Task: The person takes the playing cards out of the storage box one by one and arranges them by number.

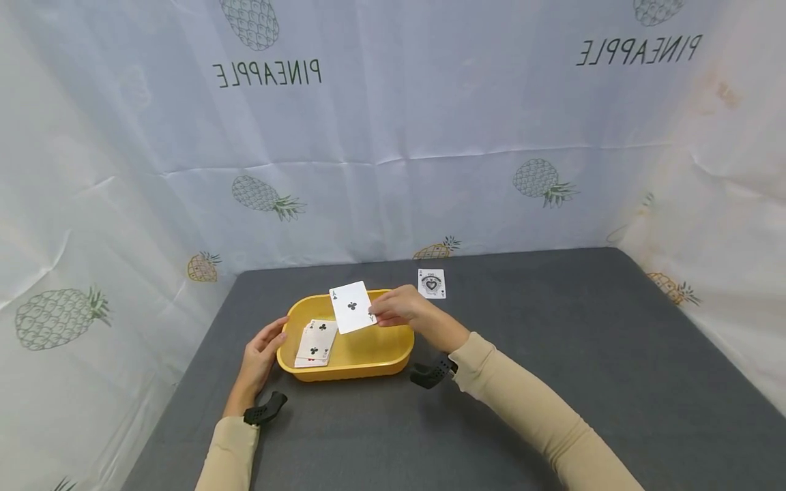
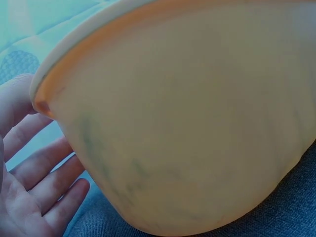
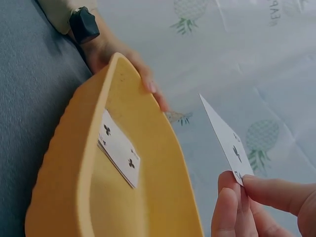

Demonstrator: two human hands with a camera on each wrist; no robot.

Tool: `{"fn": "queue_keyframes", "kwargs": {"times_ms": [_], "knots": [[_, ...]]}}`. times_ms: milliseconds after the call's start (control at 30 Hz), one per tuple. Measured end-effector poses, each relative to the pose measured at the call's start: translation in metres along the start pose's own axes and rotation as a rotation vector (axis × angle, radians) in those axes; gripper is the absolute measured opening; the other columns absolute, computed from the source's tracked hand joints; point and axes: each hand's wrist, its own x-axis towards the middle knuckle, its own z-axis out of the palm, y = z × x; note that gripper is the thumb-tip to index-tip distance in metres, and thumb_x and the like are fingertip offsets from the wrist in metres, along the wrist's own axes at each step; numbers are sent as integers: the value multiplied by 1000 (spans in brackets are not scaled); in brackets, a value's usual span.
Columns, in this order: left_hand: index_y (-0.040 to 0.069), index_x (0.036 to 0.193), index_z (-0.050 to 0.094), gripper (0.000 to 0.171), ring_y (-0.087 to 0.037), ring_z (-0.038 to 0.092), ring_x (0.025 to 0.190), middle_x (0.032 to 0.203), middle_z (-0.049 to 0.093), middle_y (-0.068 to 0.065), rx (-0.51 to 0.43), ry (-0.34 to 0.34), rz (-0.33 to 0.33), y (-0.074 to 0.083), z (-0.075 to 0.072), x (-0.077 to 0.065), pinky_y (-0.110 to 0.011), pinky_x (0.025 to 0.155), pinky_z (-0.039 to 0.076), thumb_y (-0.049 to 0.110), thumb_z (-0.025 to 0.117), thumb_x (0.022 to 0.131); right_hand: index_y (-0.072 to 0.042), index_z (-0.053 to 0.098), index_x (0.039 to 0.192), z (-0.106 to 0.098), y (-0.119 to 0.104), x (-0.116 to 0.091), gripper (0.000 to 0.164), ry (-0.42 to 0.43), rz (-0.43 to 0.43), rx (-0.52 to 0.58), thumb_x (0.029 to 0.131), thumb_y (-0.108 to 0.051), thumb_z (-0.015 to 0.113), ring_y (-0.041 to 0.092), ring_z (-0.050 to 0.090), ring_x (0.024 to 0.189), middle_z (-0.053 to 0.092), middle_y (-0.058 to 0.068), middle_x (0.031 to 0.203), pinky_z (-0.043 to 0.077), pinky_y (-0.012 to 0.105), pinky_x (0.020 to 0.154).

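The right hand (image 1: 399, 307) pinches an ace of clubs (image 1: 351, 306) by one corner between thumb and fingers, face showing, above a yellow oval plastic tub (image 1: 362, 374). In the right wrist view the ace (image 3: 228, 140) is seen nearly edge-on, up off the tub's floor. The left hand (image 1: 260, 354) holds the tub's left end at the rim; the left wrist view shows its spread fingers (image 2: 49, 165) along the outer wall. Inside the tub's left part lies a small stack of cards (image 1: 316, 342), a two of clubs on top.
An ace of spades (image 1: 432, 284) lies face up on the dark grey table (image 1: 552, 354), behind the tub and to its right. A pineapple-print white curtain (image 1: 393, 136) hangs behind the table and along both sides. Each wrist wears a black device (image 1: 266, 408).
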Motion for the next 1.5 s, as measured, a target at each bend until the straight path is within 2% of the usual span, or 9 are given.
{"fn": "queue_keyframes", "kwargs": {"times_ms": [67, 500, 667, 867, 967, 1033, 1133, 1267, 1500], "knots": [[-6, 137, 45, 43, 12, 59, 105, 114, 61, 27, 7, -3, -3, 0, -1, -1, -8, 85, 50, 12, 53, 98, 5, 68, 109, -6, -2, 1, 27, 23, 14, 2, 84, -5, 70, 7, 63, 57, 65, -1, 70, 60, 26, 70], [-8, 138, 43, 45, 12, 58, 106, 115, 61, 27, 1, -9, 1, 1, -1, -1, -8, 86, 49, 11, 53, 98, 2, 65, 116, -60, 8, 4, 31, 108, -11, -48, 88, -11, 69, 5, 63, 67, 67, -3, 82, 59, 26, 77], [-7, 137, 45, 44, 13, 58, 106, 115, 60, 28, 9, -6, 0, 1, -1, -1, -7, 87, 49, 12, 54, 98, 2, 64, 119, -77, 16, 11, 37, 190, 32, -7, 85, -11, 71, 5, 63, 61, 66, -5, 74, 59, 29, 81], [-8, 136, 45, 43, 13, 58, 106, 115, 61, 27, 7, -5, 6, 1, 0, -2, -7, 87, 49, 11, 53, 98, -1, 58, 130, -96, 24, 6, 44, 183, 6, -47, 90, -18, 66, 14, 64, 89, 65, 10, 116, 46, 43, 108], [-10, 137, 43, 45, 12, 58, 105, 114, 61, 27, 9, -4, 13, 1, 0, -2, -7, 86, 49, 11, 53, 98, -1, 55, 133, -106, 28, 3, 45, 183, -7, -61, 93, -19, 63, 17, 61, 100, 57, 16, 134, 42, 45, 111], [-10, 137, 43, 45, 13, 58, 106, 114, 61, 27, 8, -4, 12, 1, 0, -2, -7, 87, 49, 12, 53, 98, 1, 55, 133, -112, 30, 6, 45, 216, 0, -46, 92, -17, 63, 14, 63, 93, 61, 16, 129, 45, 43, 108], [-8, 137, 44, 44, 13, 58, 106, 115, 61, 27, 6, -7, 16, 0, 0, -1, -7, 87, 49, 12, 53, 98, 4, 56, 131, -121, 33, 14, 44, 274, 25, -9, 92, -12, 64, 4, 63, 72, 69, 5, 98, 56, 30, 90], [-9, 138, 42, 46, 13, 57, 107, 115, 60, 28, 13, -5, 9, -1, 0, 0, -7, 87, 49, 12, 53, 98, 9, 55, 130, -135, 43, 22, 43, 326, 29, 41, 91, -7, 63, 0, 60, 58, 61, -10, 68, 58, 20, 69], [-12, 138, 40, 48, 12, 58, 106, 115, 61, 27, 16, -9, 4, -1, -1, 1, -8, 86, 49, 12, 52, 99, 9, 55, 130, -158, 59, 31, 44, 415, 62, 80, 90, -6, 63, 0, 59, 58, 59, -11, 64, 55, 16, 60]]}}
